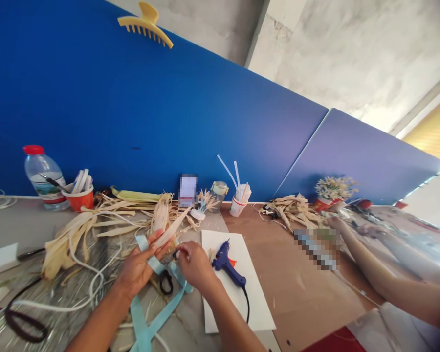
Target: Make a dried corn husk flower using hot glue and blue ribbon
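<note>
My left hand (137, 266) is closed on a piece of dried corn husk (172, 228), with a light blue ribbon (156, 264) running across its fingers. My right hand (195, 261) is closed just right of it, close to the ribbon; what its fingertips pinch is too small to make out. Black-handled scissors (165, 282) show beneath the hands. The ribbon hangs down toward the near edge. A blue glue gun (229, 264) lies on white paper (256, 303) right of my right hand.
Dried husks (69, 234), a white cable (95, 278), a bottle (46, 178) and a red cup (81, 199) are on the left. Behind stand a phone (188, 189), a glass jar (219, 193) and a cup with glue sticks (239, 203). Another person's arms (385, 278) reach in at right.
</note>
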`<state>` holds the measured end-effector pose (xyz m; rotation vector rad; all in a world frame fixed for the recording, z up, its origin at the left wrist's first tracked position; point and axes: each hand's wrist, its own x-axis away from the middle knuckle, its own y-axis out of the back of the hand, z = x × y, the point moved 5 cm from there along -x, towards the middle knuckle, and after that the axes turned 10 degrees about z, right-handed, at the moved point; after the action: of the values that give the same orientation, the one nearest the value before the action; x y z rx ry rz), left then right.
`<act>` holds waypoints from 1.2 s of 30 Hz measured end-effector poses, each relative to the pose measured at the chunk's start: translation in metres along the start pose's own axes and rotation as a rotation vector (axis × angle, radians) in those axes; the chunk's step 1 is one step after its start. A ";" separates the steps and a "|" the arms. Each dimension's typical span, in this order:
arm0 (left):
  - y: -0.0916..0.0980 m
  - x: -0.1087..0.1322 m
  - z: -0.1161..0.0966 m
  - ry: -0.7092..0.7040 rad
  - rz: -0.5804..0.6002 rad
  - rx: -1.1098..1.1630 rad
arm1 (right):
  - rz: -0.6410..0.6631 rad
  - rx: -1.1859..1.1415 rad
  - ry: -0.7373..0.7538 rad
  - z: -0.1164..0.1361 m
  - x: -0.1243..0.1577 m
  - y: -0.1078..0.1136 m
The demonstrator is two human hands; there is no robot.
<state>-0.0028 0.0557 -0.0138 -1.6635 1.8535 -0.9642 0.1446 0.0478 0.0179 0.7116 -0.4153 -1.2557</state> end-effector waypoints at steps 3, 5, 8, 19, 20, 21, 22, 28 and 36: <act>0.002 -0.001 -0.001 0.004 0.038 0.059 | 0.078 0.209 0.038 0.009 0.007 -0.014; 0.003 -0.002 -0.002 -0.003 0.039 0.104 | 0.072 0.269 0.032 0.010 0.011 -0.020; 0.003 -0.002 -0.003 0.004 0.038 0.152 | 0.045 0.251 0.034 0.007 0.013 -0.023; 0.003 -0.002 -0.004 0.044 0.084 0.188 | 0.026 0.227 -0.005 -0.007 0.014 -0.014; 0.003 -0.002 -0.004 0.047 0.083 0.191 | 0.036 0.245 0.004 -0.005 0.015 -0.015; 0.004 -0.002 -0.005 0.048 0.082 0.193 | 0.047 0.265 0.014 -0.003 0.016 -0.016; 0.004 -0.003 -0.005 0.048 0.079 0.194 | 0.063 0.285 0.022 -0.001 0.017 -0.018; 0.005 -0.003 -0.004 0.041 0.071 0.193 | 0.109 0.387 0.027 0.004 0.021 -0.023; 0.007 -0.004 -0.002 0.049 0.050 0.134 | 0.158 0.431 -0.013 0.006 0.024 -0.024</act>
<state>-0.0084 0.0596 -0.0183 -1.5210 1.8104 -1.0921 0.1306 0.0198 0.0036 1.0138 -0.7517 -1.0298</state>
